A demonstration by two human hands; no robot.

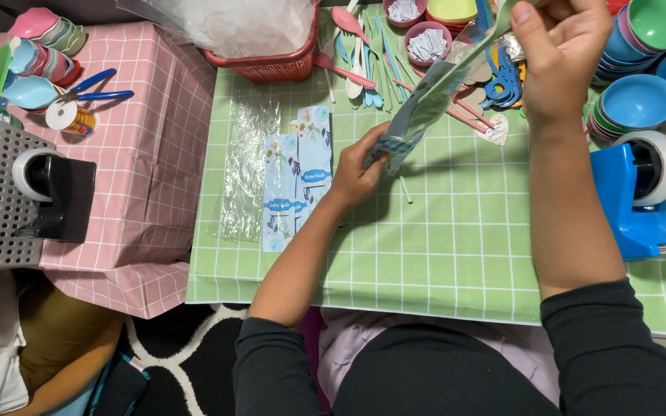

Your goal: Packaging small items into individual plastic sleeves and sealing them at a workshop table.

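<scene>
Clear packet (425, 104) pinched at both ends, left hand (356, 173) low, right hand (560, 50) high; contents perhaps cutlery

Near the centre of the frame, the left hand (356, 171) pinches the lower end of a long clear packet (425, 104) with a printed card, while the right hand (560, 50) at the top grips its upper end, holding it slanted above the green checked table (456, 246). What sits inside the packet is hard to tell, perhaps a pale spoon. Flat printed cards (298, 177) lie left of centre, and a blue tape dispenser (637, 200) stands at the right edge.
</scene>
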